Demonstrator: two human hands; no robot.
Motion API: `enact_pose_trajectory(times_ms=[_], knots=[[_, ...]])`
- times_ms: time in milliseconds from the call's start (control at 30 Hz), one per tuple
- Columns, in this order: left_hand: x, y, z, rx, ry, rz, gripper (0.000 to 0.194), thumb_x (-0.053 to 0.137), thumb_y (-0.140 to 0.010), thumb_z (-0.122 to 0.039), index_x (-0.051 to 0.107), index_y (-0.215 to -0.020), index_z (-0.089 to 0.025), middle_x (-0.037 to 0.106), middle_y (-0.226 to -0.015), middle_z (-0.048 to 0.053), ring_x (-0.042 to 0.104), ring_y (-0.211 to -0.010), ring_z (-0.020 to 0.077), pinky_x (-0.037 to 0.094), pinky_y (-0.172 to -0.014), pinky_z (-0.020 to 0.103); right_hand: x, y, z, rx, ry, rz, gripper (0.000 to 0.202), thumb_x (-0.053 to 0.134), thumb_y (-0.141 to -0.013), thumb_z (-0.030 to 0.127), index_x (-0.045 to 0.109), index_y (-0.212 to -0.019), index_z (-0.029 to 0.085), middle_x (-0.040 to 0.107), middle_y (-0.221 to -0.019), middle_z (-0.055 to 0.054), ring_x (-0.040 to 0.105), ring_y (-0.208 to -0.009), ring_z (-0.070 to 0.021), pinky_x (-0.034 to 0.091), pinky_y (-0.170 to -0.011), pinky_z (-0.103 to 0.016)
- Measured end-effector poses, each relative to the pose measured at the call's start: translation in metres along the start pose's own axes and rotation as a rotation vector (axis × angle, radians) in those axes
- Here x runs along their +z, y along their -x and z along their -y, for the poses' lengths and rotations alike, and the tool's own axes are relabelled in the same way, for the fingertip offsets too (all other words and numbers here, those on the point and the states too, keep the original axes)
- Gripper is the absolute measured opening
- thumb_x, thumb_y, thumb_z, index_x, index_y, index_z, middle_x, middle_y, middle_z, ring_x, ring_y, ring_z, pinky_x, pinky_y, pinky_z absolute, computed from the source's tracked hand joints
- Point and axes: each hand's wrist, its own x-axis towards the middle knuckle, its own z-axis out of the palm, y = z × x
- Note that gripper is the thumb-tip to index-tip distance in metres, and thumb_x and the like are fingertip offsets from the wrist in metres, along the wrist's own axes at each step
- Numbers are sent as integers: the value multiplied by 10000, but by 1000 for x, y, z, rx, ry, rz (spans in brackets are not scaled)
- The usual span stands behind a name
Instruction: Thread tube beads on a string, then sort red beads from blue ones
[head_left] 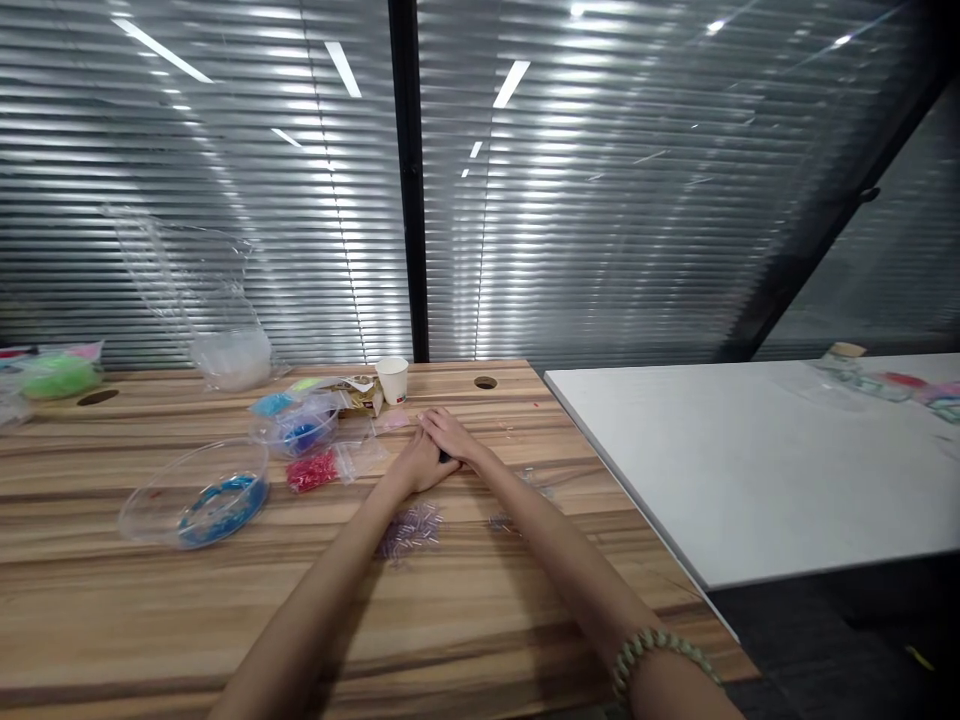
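My two hands meet on the wooden table, right over left. My left hand [420, 463] is curled inward, its fingers partly hidden beneath the other. Across it lies my right hand [448, 436], fingers stretched out and close together. A small dark thing [444, 456] shows in the gap between them; its kind cannot be made out. Just below the hands is a loose pile of pale purple tube beads [411, 530]. Some clear and dark bits [501, 522] lie beside my right forearm. To the left sits a small bag of red beads [312, 470].
A round clear plastic dish [142, 515] with a blue beaded ring [225, 505] stands at left. Behind are a clear bowl [262, 432] with blue beads, a paper cup [392, 380] and plastic bags [236, 358]. A white table [720, 470] adjoins at right.
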Motion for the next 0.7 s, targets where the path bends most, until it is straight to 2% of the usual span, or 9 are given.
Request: enact_pose_trajectory(times_ms=[233, 700], knots=[[2, -4, 3, -11, 10, 9, 712, 533, -752, -463, 356, -1355, -128, 374, -1402, 128, 259, -1329, 327, 209, -1101, 470, 3, -5, -8, -74, 87, 26, 299, 347, -930, 289, 600, -802, 194, 527, -860, -56, 454, -890, -187, 367, -921, -342], [0, -7, 1, -58, -26, 9, 631, 524, -773, -429, 417, -1300, -99, 419, -1363, 151, 308, -1306, 314, 258, -1077, 442, -7, -7, -5, -77, 123, 133, 315, 331, -945, 283, 601, -834, 166, 524, -841, -57, 450, -842, -177, 394, -865, -344]])
